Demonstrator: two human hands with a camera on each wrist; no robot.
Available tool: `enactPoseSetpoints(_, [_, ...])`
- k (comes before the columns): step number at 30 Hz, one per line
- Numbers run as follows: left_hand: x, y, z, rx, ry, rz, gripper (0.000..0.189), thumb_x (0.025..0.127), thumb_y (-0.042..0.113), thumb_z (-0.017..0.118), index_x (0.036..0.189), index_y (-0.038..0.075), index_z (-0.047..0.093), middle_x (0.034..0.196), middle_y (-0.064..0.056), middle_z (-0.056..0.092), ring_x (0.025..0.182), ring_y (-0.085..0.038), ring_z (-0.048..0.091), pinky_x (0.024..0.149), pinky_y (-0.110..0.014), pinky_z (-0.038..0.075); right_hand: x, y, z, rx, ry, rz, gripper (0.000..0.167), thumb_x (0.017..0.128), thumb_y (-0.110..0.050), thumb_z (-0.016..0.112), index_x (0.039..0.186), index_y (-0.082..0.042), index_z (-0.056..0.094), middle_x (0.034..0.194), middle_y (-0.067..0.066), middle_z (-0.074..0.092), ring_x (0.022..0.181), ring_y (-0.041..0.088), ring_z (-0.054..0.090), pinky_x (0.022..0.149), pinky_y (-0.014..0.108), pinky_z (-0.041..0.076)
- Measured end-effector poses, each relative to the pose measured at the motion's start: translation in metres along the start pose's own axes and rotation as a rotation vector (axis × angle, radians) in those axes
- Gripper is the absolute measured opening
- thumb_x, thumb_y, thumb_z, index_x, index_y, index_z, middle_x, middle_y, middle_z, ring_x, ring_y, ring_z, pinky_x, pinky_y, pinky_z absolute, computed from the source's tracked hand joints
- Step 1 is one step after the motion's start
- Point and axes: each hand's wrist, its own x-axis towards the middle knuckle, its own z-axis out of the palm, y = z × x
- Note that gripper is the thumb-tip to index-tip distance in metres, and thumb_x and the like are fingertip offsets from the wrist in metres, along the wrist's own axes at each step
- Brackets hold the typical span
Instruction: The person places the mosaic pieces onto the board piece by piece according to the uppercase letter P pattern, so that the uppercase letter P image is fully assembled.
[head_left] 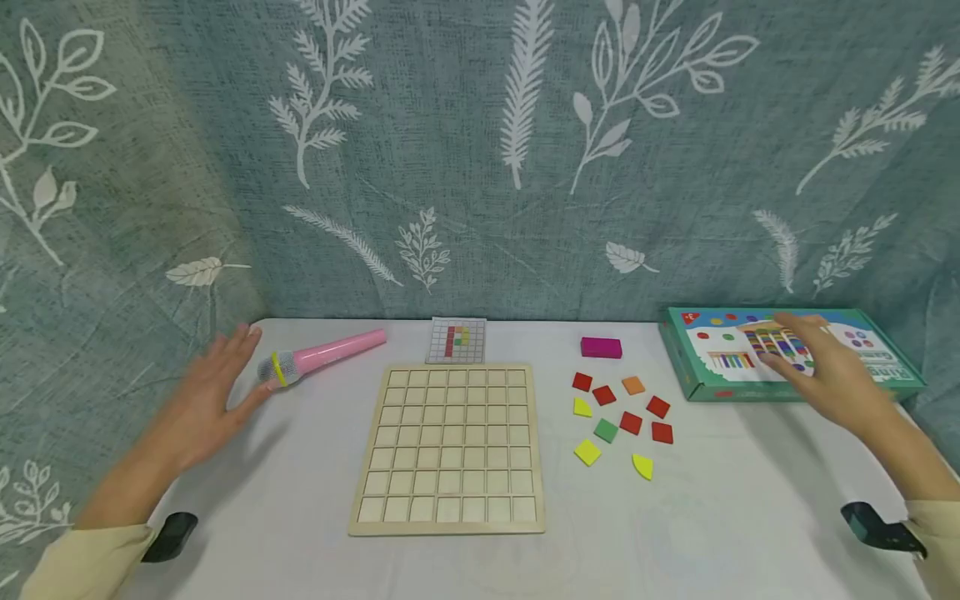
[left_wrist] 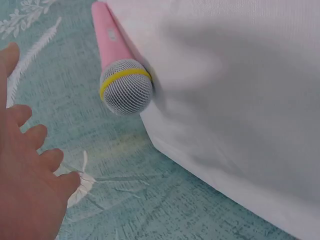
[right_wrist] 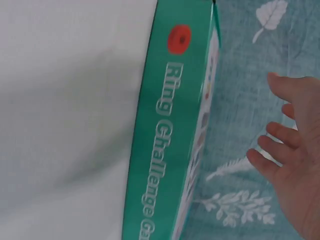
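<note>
My left hand (head_left: 206, 400) hovers with spread fingers at the table's left side. Nearest to it lies a pink toy microphone (head_left: 337, 350), its silver mesh head (left_wrist: 126, 87) ringed by a yellow band. On the right, my right hand (head_left: 832, 375) is held over a green game box (head_left: 678, 358), whose side reads "Ring Challenge" in the right wrist view. Those fingers are relaxed and hold nothing; a gap shows between hand and box (right_wrist: 170, 125) there. A square wooden grid board (head_left: 446, 528) lies between the hands.
Right of the board are scattered red tiles (head_left: 631, 423), yellow pieces (head_left: 588, 452), a green tile (head_left: 606, 430) and an orange tile (head_left: 633, 385). Behind them sits a magenta block (head_left: 601, 347). A patterned grid card (head_left: 456, 341) lies behind the board, near a leaf-print cloth (head_left: 480, 250).
</note>
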Motion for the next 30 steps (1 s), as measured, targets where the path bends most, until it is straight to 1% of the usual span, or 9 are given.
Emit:
enactPoseSetpoints(3, [0.000,0.006,0.001,-0.032,-0.001,0.002,0.073,0.103,0.025,0.051,0.157,0.006,0.005,0.159,-0.029,0.009,0.144,-0.053,0.002,0.113,-0.068,0.001,0.001,-0.006,0.003,-0.016,0.045,-0.055,0.056,0.095,-0.015,0.066,0.140,0.008,0.042,0.129,0.037,0.049,0.106,0.060,0.050,0.079,0.070,0.041])
enactPoseSetpoints(10, [0.000,0.021,0.009,-0.058,-0.021,-0.001,0.076,0.102,0.029,0.054,0.157,0.002,0.007,0.161,-0.025,0.011,0.147,-0.045,0.005,0.116,-0.063,0.006,0.006,-0.022,0.009,0.008,0.085,-0.136,0.051,0.091,-0.008,0.069,0.135,0.008,0.049,0.127,0.032,0.056,0.100,0.053,0.058,0.074,0.062,0.047])
enactPoseSetpoints(12, [-0.001,0.025,0.012,-0.065,-0.029,-0.003,0.077,0.101,0.030,0.054,0.157,0.002,0.008,0.161,-0.025,0.012,0.147,-0.045,0.007,0.118,-0.060,0.006,0.006,-0.026,0.011,0.023,0.085,-0.155,0.049,0.090,-0.007,0.069,0.134,0.007,0.051,0.129,0.031,0.056,0.100,0.050,0.059,0.074,0.061,0.049])
enactPoseSetpoints(14, [-0.002,0.029,0.014,-0.064,-0.036,-0.003,0.077,0.101,0.031,0.054,0.157,0.003,0.008,0.161,-0.025,0.013,0.147,-0.045,0.007,0.120,-0.055,0.004,0.007,-0.030,0.013,0.041,0.072,-0.164,0.048,0.090,-0.006,0.070,0.133,0.006,0.053,0.131,0.031,0.054,0.108,0.051,0.056,0.078,0.062,0.048])
enactPoseSetpoints(15, [-0.002,0.031,0.015,-0.066,-0.038,-0.004,0.078,0.101,0.031,0.055,0.157,0.003,0.008,0.160,-0.024,0.013,0.147,-0.045,0.008,0.120,-0.053,0.004,0.007,-0.032,0.014,0.048,0.065,-0.165,0.047,0.090,-0.005,0.070,0.133,0.006,0.053,0.132,0.031,0.053,0.108,0.051,0.056,0.078,0.062,0.048])
enactPoseSetpoints(17, [-0.003,0.035,0.017,-0.067,-0.040,-0.007,0.078,0.101,0.033,0.055,0.157,0.004,0.009,0.161,-0.023,0.014,0.147,-0.045,0.010,0.121,-0.053,0.005,0.008,-0.037,0.017,0.054,0.052,-0.163,0.045,0.090,-0.005,0.070,0.131,0.005,0.055,0.134,0.030,0.053,0.109,0.050,0.056,0.079,0.062,0.049])
enactPoseSetpoints(23, [-0.006,0.046,0.027,-0.067,-0.052,0.010,0.080,0.098,0.034,0.060,0.156,0.002,0.015,0.160,-0.024,0.018,0.145,-0.047,0.016,0.116,-0.061,0.015,0.010,-0.051,0.025,0.084,0.051,-0.166,0.043,0.086,-0.001,0.072,0.127,0.004,0.059,0.124,0.024,0.062,0.102,0.042,0.062,0.078,0.058,0.052])
enactPoseSetpoints(27, [-0.011,0.054,0.035,-0.049,-0.080,0.020,0.082,0.095,0.036,0.064,0.155,0.002,0.020,0.158,-0.024,0.022,0.143,-0.047,0.022,0.110,-0.065,0.024,0.011,-0.059,0.030,0.116,0.042,-0.189,0.043,0.084,0.003,0.073,0.125,0.004,0.060,0.122,0.023,0.063,0.099,0.042,0.066,0.077,0.056,0.055])
enactPoseSetpoints(30, [-0.015,0.061,0.043,-0.048,-0.116,0.016,0.082,0.093,0.039,0.066,0.154,0.001,0.025,0.158,-0.023,0.024,0.142,-0.047,0.024,0.108,-0.065,0.026,0.012,-0.063,0.036,0.134,0.040,-0.210,0.044,0.082,0.005,0.074,0.123,0.006,0.060,0.121,0.023,0.063,0.097,0.042,0.067,0.078,0.054,0.056])
